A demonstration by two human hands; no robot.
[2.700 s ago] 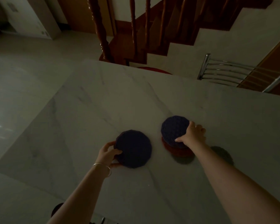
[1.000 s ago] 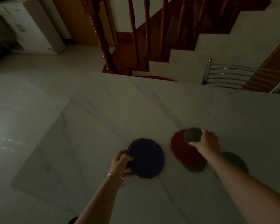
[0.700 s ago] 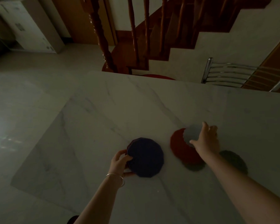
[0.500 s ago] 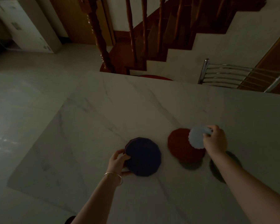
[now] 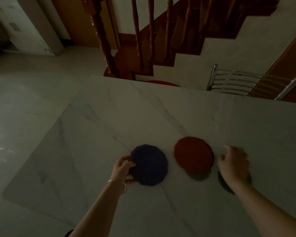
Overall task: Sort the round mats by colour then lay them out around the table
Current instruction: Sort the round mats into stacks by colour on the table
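- 3 heaps of round mats showed low in the frame on the marble worktop (image 5: 109, 134): a blue stack (image 5: 149, 165) at lower centre, a red stack (image 5: 193, 155) just to its right, and a dark greenish mat (image 5: 225, 184) further right.
- Sorting looked well under way but unfinished, judging by a dark mat edge (image 5: 199, 177) peeping from beneath the red stack.
- Laying out had not begun, as far as could be seen; the far part of the worktop carried no mats.
- Left hand (image 5: 122, 168) pinched the blue stack's left rim, thumb on top and fingers beneath.
- Right hand (image 5: 233, 165) was blurred over the greenish mat; whether its grip was open, closed or held anything could not be told.
- Dim light hid how many mats each stack held, and the right forearm covered most of the greenish mat.
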